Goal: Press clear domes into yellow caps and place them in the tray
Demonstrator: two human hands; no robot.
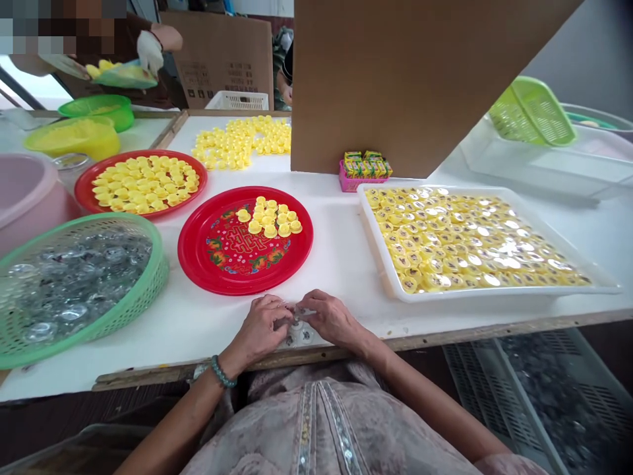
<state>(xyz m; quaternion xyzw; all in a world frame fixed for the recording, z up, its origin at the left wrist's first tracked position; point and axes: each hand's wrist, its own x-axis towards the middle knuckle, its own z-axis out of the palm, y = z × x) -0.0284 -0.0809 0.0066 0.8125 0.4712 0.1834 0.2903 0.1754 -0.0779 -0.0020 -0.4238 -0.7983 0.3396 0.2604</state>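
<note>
My left hand (262, 326) and my right hand (330, 318) meet at the near edge of the white table (198, 323), fingers curled together over a few small clear caps (299, 330) lying on the table. Both pinch at these clear pieces; exactly what each finger holds is hard to make out. Just beyond my hands sits a red plate (232, 254) with a small cluster of yellow caps (270, 218). To the right stands a white tray (386, 264) filled with several rows of yellow caps under clear covers.
A green basket (143, 284) of clear caps sits at left, with a second red plate (86, 188) of yellow caps and a pink basin (30, 198) behind. A brown cardboard panel (395, 86) stands upright. Another person's gloved hand (148, 51) works far left.
</note>
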